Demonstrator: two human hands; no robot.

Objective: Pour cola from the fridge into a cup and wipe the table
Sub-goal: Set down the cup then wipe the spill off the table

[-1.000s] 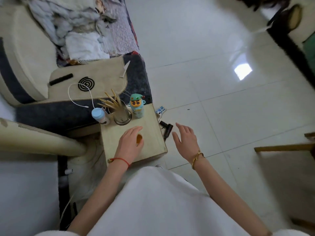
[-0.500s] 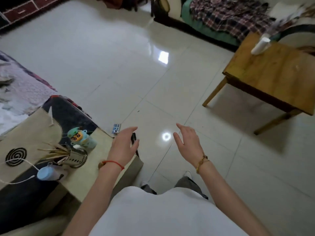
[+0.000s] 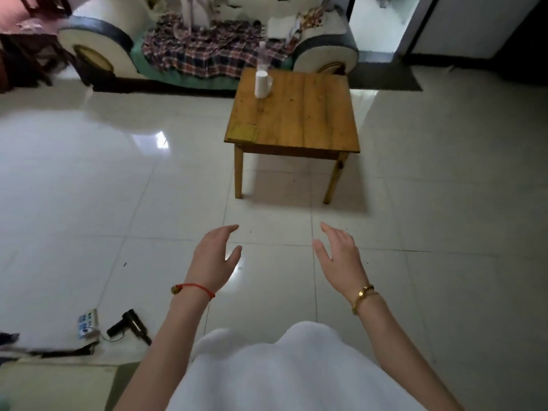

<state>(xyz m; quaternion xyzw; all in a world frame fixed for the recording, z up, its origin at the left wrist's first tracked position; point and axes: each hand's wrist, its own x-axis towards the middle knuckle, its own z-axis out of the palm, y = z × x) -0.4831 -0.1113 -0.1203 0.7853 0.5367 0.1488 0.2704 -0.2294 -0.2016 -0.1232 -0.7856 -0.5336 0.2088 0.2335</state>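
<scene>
Both hands have left the small side stand; left hand (image 3: 215, 258) and right hand (image 3: 341, 255) hover with fingers loosely spread, holding nothing. White paper cup (image 3: 262, 84) stands on square wooden bench (image 3: 308, 114) ahead.

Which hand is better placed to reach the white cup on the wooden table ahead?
Probably the left hand: both hands are open and empty, but the white cup stands at the far left of the square wooden table. The right hand would need to cross over.
</scene>
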